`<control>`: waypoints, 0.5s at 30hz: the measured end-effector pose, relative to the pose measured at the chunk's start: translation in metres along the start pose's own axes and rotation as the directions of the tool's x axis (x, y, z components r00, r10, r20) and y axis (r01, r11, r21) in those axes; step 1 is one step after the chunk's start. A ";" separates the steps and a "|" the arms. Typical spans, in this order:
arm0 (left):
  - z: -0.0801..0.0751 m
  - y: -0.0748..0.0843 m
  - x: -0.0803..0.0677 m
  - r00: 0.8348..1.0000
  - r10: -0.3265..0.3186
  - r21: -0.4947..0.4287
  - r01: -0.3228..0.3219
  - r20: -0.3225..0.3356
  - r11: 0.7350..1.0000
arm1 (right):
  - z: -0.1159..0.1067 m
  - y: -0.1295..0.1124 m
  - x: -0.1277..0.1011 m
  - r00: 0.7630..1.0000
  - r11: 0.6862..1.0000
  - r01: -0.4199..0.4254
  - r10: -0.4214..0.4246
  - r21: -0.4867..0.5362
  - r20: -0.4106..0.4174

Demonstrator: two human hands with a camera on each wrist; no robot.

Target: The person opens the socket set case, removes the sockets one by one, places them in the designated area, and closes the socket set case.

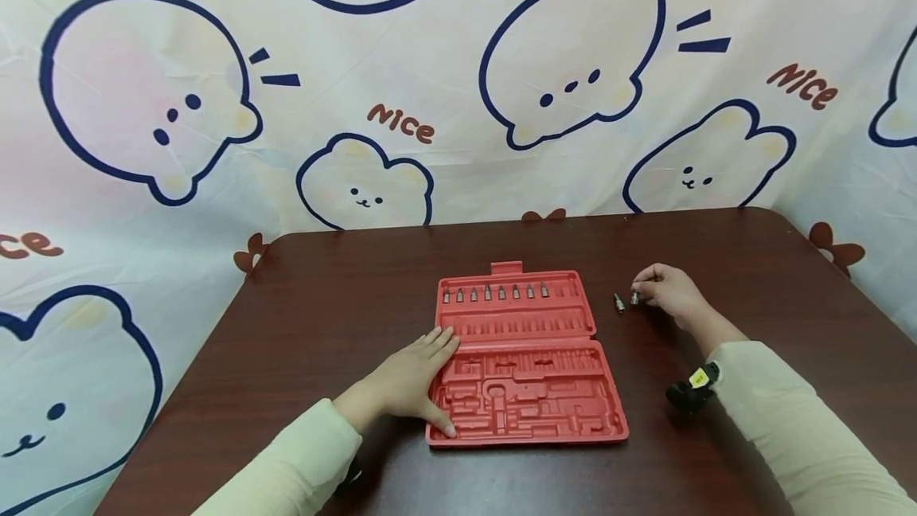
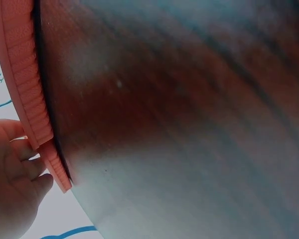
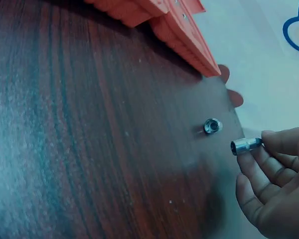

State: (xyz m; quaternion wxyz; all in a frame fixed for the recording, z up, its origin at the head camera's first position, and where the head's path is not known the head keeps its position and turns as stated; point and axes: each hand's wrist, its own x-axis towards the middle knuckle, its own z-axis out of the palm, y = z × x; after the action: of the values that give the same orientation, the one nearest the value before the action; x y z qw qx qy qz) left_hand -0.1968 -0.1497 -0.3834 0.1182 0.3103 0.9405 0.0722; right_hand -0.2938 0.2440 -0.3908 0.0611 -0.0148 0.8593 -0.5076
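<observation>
An open red tool case (image 1: 526, 357) lies in the middle of the dark wooden table (image 1: 322, 309), with a row of several metal bits (image 1: 494, 292) along its far tray. My left hand (image 1: 415, 377) rests flat with straight fingers on the case's left edge (image 2: 37, 109), its fingers (image 2: 20, 169) beside the red plastic. My right hand (image 1: 666, 291) pinches a small metal socket (image 3: 245, 146) at its fingertips, just above the table. A second small socket (image 3: 212, 125) stands on the table just left of it (image 1: 619, 302).
A cloth with blue cartoon bears (image 1: 458, 86) hangs behind the table. The table's rounded far corners (image 1: 781, 221) sit close to the cloth. A black wrist camera (image 1: 691, 388) is strapped on my right forearm.
</observation>
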 end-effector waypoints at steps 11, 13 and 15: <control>0.001 -0.001 0.000 1.000 0.000 -0.021 0.000 0.001 1.000 | 0.006 0.000 0.007 0.999 0.988 -0.048 0.050 -0.146 0.015; 0.001 -0.001 -0.001 1.000 0.008 -0.022 -0.008 -0.002 1.000 | 0.008 -0.001 0.008 0.998 0.983 -0.053 0.056 -0.174 0.010; 0.001 -0.001 -0.001 1.000 0.013 -0.020 -0.013 -0.003 1.000 | 0.010 -0.002 0.009 0.998 0.976 -0.058 0.060 -0.209 0.006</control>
State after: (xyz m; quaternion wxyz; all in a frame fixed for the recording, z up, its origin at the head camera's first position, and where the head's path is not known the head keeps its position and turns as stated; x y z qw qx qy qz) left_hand -0.1962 -0.1508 -0.3843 0.1195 0.3152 0.9378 0.0830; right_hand -0.3015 0.2334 -0.3948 0.0794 0.0014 0.9076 -0.4124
